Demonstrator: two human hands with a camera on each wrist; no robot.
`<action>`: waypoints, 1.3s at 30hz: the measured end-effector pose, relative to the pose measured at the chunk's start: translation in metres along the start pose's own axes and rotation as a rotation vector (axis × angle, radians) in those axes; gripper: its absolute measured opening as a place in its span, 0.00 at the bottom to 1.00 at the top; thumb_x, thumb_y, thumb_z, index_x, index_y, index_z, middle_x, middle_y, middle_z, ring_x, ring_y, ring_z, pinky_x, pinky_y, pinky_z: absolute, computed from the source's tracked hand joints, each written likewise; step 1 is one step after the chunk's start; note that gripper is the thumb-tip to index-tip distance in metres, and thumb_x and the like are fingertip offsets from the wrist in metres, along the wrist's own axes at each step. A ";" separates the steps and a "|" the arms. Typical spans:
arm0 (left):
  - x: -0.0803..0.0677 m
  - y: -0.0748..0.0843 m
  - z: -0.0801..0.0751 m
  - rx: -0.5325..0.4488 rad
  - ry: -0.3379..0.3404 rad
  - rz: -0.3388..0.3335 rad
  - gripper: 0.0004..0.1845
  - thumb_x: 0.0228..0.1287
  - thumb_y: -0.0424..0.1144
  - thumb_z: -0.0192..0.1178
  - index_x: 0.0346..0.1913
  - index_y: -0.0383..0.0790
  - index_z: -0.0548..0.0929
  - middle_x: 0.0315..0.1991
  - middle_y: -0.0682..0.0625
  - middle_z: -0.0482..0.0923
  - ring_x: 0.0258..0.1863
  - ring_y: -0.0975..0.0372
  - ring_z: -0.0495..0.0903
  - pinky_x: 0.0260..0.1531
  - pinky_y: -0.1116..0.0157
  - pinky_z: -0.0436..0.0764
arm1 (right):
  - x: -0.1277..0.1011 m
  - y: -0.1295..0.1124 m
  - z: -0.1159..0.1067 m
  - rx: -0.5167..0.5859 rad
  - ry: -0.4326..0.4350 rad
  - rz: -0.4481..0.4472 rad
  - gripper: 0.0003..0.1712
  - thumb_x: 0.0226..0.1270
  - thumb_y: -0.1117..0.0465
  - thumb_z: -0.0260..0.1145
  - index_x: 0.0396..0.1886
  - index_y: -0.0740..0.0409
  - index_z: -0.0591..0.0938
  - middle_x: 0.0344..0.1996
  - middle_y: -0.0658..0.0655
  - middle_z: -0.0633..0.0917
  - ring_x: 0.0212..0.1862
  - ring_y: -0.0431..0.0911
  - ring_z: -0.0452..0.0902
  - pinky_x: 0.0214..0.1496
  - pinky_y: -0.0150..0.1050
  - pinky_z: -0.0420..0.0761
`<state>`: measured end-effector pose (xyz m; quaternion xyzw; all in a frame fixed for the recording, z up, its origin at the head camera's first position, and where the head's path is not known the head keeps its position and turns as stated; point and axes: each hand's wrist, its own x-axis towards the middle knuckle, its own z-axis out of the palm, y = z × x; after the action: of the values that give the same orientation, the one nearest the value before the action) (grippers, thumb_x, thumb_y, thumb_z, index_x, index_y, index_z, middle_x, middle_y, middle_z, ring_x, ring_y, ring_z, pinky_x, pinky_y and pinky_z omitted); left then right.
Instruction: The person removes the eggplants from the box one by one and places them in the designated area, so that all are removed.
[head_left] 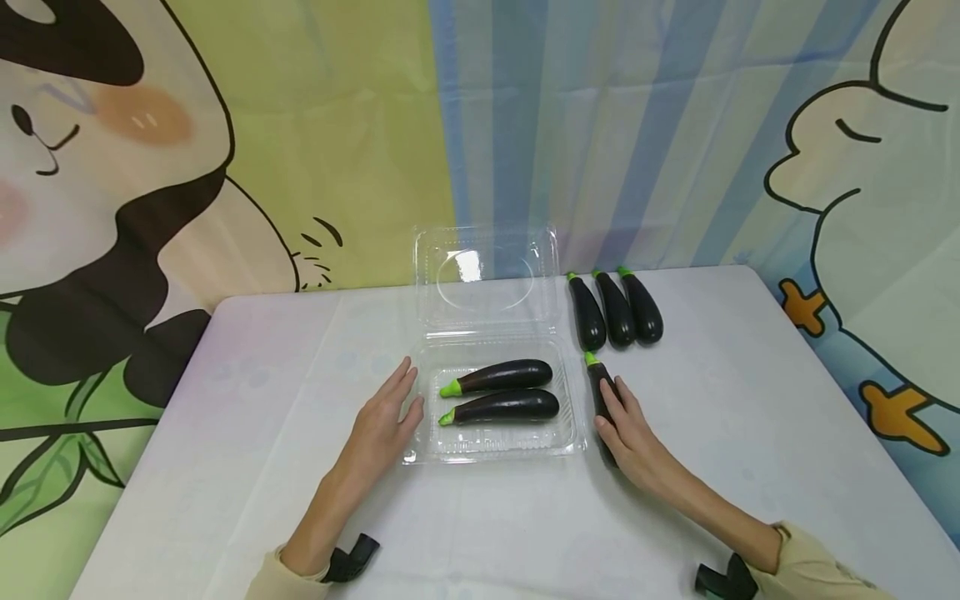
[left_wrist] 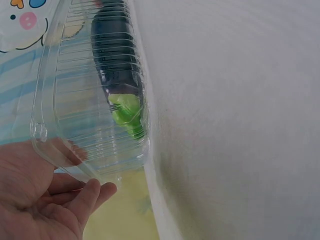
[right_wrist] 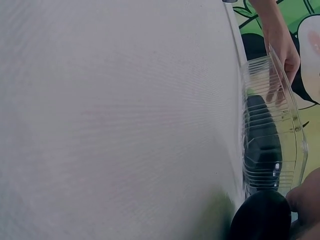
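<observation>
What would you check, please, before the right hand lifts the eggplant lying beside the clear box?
1. Lid of the clear box open: ok, it stands up at the back.
2. Room in the box: ok, two eggplants lie toward the back and the front strip looks free.
3. Box steadied: ok, the left hand rests flat against its left edge.
4. Hold on the loose eggplant: cannot tell; the right hand lies over it, fingers fairly straight.
5. Path to the box: ok, nothing lies between them.
6. Three spare eggplants out of the way: ok, they sit farther back.
</observation>
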<state>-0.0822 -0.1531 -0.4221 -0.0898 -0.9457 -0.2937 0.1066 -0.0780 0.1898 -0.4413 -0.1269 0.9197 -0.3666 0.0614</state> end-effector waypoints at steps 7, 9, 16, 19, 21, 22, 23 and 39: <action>0.000 0.000 0.000 -0.004 -0.014 -0.021 0.26 0.62 0.37 0.56 0.63 0.31 0.68 0.68 0.42 0.62 0.65 0.52 0.66 0.60 0.55 0.71 | 0.000 0.000 -0.001 -0.032 0.023 -0.005 0.34 0.72 0.52 0.46 0.72 0.62 0.50 0.70 0.72 0.46 0.69 0.70 0.45 0.65 0.67 0.55; 0.001 0.000 0.000 -0.005 -0.016 -0.025 0.27 0.62 0.37 0.56 0.63 0.31 0.68 0.68 0.42 0.61 0.65 0.51 0.66 0.60 0.54 0.71 | 0.000 0.000 -0.002 -0.034 0.028 -0.012 0.34 0.72 0.52 0.47 0.72 0.61 0.51 0.70 0.72 0.47 0.69 0.70 0.46 0.64 0.68 0.56; 0.001 0.000 0.001 0.007 -0.004 -0.017 0.26 0.62 0.37 0.56 0.62 0.31 0.68 0.68 0.42 0.61 0.64 0.51 0.67 0.59 0.55 0.72 | 0.007 -0.004 -0.014 -0.065 0.033 -0.020 0.36 0.71 0.48 0.48 0.72 0.56 0.51 0.72 0.67 0.46 0.70 0.67 0.45 0.64 0.69 0.54; 0.001 0.000 0.001 0.006 -0.001 -0.017 0.26 0.62 0.36 0.56 0.62 0.30 0.68 0.68 0.41 0.62 0.64 0.51 0.67 0.58 0.55 0.72 | 0.010 -0.009 -0.022 -0.072 0.052 -0.067 0.37 0.69 0.48 0.52 0.72 0.52 0.52 0.72 0.63 0.48 0.72 0.63 0.43 0.64 0.69 0.53; 0.001 0.000 0.001 0.007 -0.001 -0.017 0.26 0.61 0.36 0.57 0.62 0.31 0.68 0.68 0.42 0.62 0.64 0.51 0.67 0.58 0.55 0.72 | 0.012 -0.014 -0.026 -0.066 0.065 -0.120 0.37 0.67 0.49 0.55 0.72 0.50 0.54 0.72 0.60 0.51 0.73 0.60 0.42 0.65 0.69 0.52; 0.001 0.000 0.002 0.008 -0.002 -0.017 0.26 0.61 0.36 0.57 0.62 0.31 0.68 0.68 0.42 0.62 0.64 0.51 0.68 0.58 0.55 0.72 | 0.013 -0.016 -0.028 -0.061 0.071 -0.150 0.37 0.66 0.50 0.56 0.71 0.49 0.55 0.72 0.59 0.53 0.73 0.58 0.42 0.65 0.69 0.52; 0.001 0.000 0.002 0.009 -0.004 -0.018 0.26 0.61 0.36 0.57 0.62 0.31 0.68 0.68 0.42 0.62 0.64 0.51 0.68 0.58 0.56 0.72 | 0.014 -0.019 -0.029 -0.052 0.076 -0.183 0.36 0.65 0.51 0.58 0.71 0.48 0.57 0.71 0.57 0.56 0.73 0.57 0.43 0.66 0.68 0.52; 0.000 -0.001 0.002 0.009 -0.013 -0.014 0.26 0.62 0.36 0.55 0.63 0.32 0.68 0.68 0.42 0.62 0.64 0.52 0.67 0.58 0.55 0.72 | 0.021 -0.060 -0.016 -0.103 -0.127 -0.461 0.33 0.63 0.49 0.61 0.67 0.48 0.64 0.66 0.50 0.68 0.69 0.49 0.59 0.67 0.54 0.64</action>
<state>-0.0831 -0.1523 -0.4243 -0.0845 -0.9484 -0.2894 0.0985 -0.0905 0.1524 -0.3893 -0.3594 0.8781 -0.3147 0.0274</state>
